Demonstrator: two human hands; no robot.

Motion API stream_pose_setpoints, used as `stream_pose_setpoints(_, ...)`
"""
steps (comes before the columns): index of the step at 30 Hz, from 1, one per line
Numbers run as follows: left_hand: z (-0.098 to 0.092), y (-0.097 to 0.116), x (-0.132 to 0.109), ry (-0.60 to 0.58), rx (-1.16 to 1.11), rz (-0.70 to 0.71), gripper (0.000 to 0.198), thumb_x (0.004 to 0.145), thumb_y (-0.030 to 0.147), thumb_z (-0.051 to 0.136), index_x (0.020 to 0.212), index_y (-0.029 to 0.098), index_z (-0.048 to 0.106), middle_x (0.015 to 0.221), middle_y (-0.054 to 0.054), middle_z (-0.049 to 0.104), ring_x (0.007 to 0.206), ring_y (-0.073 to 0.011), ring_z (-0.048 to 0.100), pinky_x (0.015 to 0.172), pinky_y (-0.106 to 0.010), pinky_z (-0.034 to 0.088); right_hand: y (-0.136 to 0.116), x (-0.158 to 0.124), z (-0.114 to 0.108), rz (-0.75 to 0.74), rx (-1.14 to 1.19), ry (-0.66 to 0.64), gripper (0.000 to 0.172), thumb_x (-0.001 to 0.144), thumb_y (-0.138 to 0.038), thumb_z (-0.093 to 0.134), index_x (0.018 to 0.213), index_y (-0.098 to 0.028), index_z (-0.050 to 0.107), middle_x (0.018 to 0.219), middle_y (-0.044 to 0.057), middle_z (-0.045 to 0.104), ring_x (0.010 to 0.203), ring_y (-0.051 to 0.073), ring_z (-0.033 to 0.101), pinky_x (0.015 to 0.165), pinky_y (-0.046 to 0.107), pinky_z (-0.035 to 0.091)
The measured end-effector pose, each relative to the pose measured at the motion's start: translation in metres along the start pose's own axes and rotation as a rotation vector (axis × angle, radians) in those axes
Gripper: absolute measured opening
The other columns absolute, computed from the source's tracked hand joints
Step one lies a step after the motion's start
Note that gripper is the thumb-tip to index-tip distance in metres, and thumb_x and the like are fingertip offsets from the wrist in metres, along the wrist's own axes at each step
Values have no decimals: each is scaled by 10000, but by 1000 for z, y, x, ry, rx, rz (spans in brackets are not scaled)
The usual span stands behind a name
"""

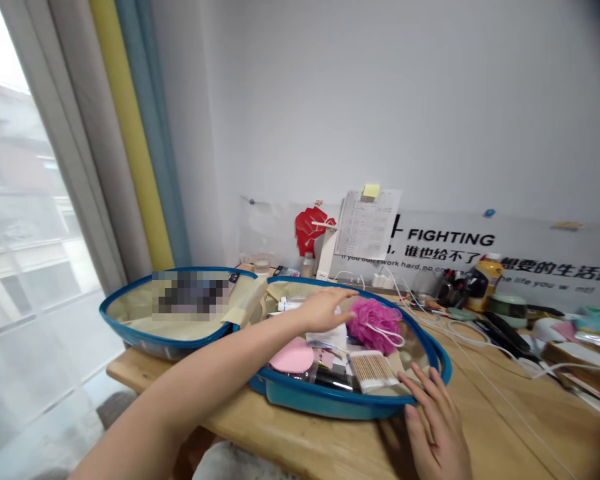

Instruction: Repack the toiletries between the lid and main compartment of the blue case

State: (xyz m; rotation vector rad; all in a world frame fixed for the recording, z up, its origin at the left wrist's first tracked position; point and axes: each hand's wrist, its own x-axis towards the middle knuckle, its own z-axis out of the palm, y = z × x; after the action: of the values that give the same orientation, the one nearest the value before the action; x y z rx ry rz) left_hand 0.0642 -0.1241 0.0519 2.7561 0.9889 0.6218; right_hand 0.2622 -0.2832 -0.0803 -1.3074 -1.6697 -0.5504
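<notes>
The left hand [325,310], its grip wide and holding nothing, hovers over an open blue-rimmed suitcase [330,404], just at nine o'clock from a pink mesh bath pouf [374,325]. The right hand [435,430], grip also wide and empty, sits at the suitcase's five o'clock on the wooden surface [480,427], fingertips near a pack of cotton swabs [373,371].

Hands [325,311] at open blue suitcase [305,399]
</notes>
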Motion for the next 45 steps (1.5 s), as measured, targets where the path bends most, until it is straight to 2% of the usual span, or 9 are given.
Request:
stream_pose_setpoints(4, -52, -63, -41, 50, 106, -309, 411, 963, 265, 248, 1323, 278, 445, 986, 8, 713, 982, -135, 632, 887, -285, 468, 2, 0, 0, -20, -8, 7, 343, 912, -306, 411, 1224, -236, 537, 1320, 98, 540, 1327, 317, 391, 981, 530, 424)
stream_pose_setpoints(8, -91, -146, -98, 6, 290, -627, 390, 955, 251, 336, 1327, 188, 435, 1187, -82, 629, 1067, -188, 596, 911, -363, 473, 3, 0, 0, -17, -12, 19, 348, 910, -313, 409, 1222, -239, 544, 1299, 93, 555, 1314, 318, 407, 978, 527, 426)
stream_pose_setpoints(12, -98, -202, -156, -172, 467, -791, 410, 885, 382, 556, 1230, 166, 515, 1246, -100, 549, 1088, -225, 563, 923, -467, 478, 5, -1, 1, -6, -13, 6, 348, 905, -316, 410, 1214, -243, 551, 1297, 92, 557, 1309, 321, 414, 989, 538, 415)
stream_pose_setpoints(16, -89, -229, -188, -340, 595, -777, 403, 877, 361, 572, 1228, 172, 518, 1272, -97, 528, 1123, -235, 540, 937, -477, 470, 6, -2, 2, -20, -16, 4, 347, 905, -300, 407, 1222, -254, 540, 1300, 92, 554, 1312, 317, 412, 990, 534, 410)
stream_pose_setpoints(21, -85, -248, -191, -467, 698, -728, 369, 876, 363, 573, 1184, 162, 544, 1232, -91, 553, 1105, -228, 548, 930, -471, 473, 6, -1, 1, -38, -40, 4, 368, 906, -290, 398, 1249, -251, 527, 1319, 88, 544, 1312, 315, 410, 979, 514, 417)
stream_pose_setpoints(26, -86, -255, -195, -497, 732, -711, 357, 876, 367, 572, 1164, 157, 555, 1210, -88, 565, 1095, -223, 552, 931, -467, 470, 5, -1, 0, -45, -49, 15, 352, 913, -299, 393, 1229, -251, 539, 1309, 81, 551, 1308, 306, 415, 984, 505, 413)
stream_pose_setpoints(31, -90, -252, -205, -430, 724, -771, 450, 870, 395, 561, 1250, 160, 506, 1238, -109, 563, 1072, -231, 572, 942, -477, 448, 5, -1, 0, -18, -33, 6, 341, 909, -321, 404, 1198, -245, 568, 1294, 82, 565, 1300, 310, 427, 999, 514, 409)
stream_pose_setpoints(37, -103, -245, -204, -287, 732, -866, 489, 844, 290, 431, 1304, 137, 493, 1279, -188, 548, 1094, -329, 584, 871, -421, 463, 3, 1, 1, -15, -47, 21, 337, 908, -316, 400, 1194, -247, 565, 1271, 84, 577, 1294, 304, 436, 989, 505, 422)
stream_pose_setpoints(45, -112, -222, -201, -247, 771, -929, 358, 907, 424, 487, 1114, 149, 583, 1074, -86, 639, 894, -179, 626, 786, -371, 508, 2, 1, 1, -48, -63, 30, 333, 912, -287, 393, 1204, -229, 543, 1273, 102, 567, 1297, 311, 428, 966, 506, 431)
